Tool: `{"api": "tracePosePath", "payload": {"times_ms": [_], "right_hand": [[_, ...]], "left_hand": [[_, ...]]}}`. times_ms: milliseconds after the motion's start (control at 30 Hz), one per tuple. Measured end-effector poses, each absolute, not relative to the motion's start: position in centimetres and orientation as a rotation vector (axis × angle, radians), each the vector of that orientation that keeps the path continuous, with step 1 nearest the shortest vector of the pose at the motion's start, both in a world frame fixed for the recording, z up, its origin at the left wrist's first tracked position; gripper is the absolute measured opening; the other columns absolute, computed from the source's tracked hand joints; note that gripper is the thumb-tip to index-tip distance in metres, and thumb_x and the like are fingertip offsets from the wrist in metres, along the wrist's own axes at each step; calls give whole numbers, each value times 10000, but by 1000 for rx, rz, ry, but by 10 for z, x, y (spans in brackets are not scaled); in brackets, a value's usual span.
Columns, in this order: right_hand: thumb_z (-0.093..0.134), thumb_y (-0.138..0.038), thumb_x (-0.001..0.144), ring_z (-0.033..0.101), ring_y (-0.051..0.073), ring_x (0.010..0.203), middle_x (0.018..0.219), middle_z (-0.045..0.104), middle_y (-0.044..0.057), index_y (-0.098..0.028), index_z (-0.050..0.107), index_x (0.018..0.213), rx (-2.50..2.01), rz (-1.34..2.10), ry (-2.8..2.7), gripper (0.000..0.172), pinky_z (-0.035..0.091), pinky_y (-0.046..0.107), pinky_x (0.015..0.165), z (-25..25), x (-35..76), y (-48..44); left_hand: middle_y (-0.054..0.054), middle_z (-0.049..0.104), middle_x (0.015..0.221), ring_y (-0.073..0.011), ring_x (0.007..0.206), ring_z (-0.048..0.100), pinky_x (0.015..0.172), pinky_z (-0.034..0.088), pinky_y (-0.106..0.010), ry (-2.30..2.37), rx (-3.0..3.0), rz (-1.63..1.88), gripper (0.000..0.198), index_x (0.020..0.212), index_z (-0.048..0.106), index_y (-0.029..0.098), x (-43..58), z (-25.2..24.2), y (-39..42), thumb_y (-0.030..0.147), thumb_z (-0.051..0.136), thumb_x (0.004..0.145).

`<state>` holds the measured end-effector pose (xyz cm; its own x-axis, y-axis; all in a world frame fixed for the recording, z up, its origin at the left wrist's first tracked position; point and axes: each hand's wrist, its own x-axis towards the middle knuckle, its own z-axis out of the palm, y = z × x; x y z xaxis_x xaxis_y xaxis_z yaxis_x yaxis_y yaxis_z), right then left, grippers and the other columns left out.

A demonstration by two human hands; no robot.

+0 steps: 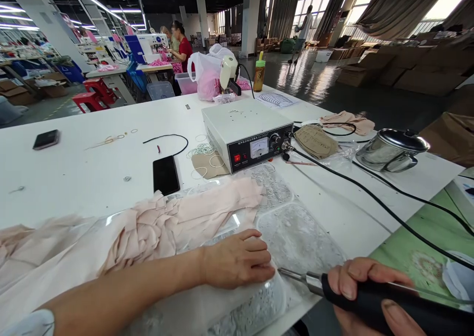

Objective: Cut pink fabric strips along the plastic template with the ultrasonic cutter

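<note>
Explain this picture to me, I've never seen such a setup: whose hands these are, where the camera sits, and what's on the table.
The camera sits on a person's head, looking down at their own two hands over a white table. The left hand lies flat on a clear plastic sheet, beside a pile of pale pink fabric strips. The right hand grips a black-handled tool whose metal tip points toward the left hand. A cable runs from a white box with a dial toward the tool. Also on the table: a black phone, a steel pot and a plastic bag. Other people work farther back.
</note>
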<state>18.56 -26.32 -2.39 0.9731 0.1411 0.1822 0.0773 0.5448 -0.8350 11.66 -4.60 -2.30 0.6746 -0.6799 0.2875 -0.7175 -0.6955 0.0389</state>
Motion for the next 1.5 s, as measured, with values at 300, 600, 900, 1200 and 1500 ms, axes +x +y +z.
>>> {"api": "tracePosePath", "payload": {"times_ms": [300, 600, 900, 1200, 1500], "right_hand": [[590, -313, 791, 492, 109, 511, 677, 499, -13, -212, 578, 830, -989, 37, -354, 109, 459, 271, 454, -21, 186, -261], [606, -302, 807, 504, 102, 534, 699, 503, -16, -208, 570, 838, -999, 48, -384, 105, 473, 264, 475, -22, 185, -259], [589, -311, 809, 494, 112, 552, 713, 477, -13, -214, 568, 862, -995, 66, -360, 113, 474, 276, 480, -28, 184, -268], [587, -317, 819, 489, 101, 527, 710, 494, -11, -218, 579, 848, -1012, 50, -357, 103, 468, 265, 477, -20, 186, -265], [592, -314, 827, 489, 105, 522, 715, 497, -13, -226, 573, 854, -1009, 58, -386, 94, 481, 278, 469, -24, 187, -262]], "left_hand": [[-38, 584, 805, -166, 813, 509, 949, 392, -372, -1124, 2734, 337, 174, 973, 602, 150, 116, -28, -45, 110, 434, 992], [-38, 593, 819, -159, 798, 508, 956, 389, -370, -1098, 2717, 327, 198, 984, 606, 150, 117, -31, -44, 106, 413, 998], [-39, 594, 822, -159, 810, 532, 965, 398, -366, -1094, 2692, 379, 174, 1001, 597, 140, 117, -32, -44, 120, 424, 1004], [-43, 599, 816, -161, 809, 526, 946, 406, -370, -1100, 2683, 388, 195, 1006, 606, 125, 117, -30, -44, 104, 412, 1004], [-41, 592, 806, -164, 814, 528, 943, 404, -371, -1101, 2681, 375, 193, 995, 615, 122, 118, -31, -44, 110, 423, 1004]]}}
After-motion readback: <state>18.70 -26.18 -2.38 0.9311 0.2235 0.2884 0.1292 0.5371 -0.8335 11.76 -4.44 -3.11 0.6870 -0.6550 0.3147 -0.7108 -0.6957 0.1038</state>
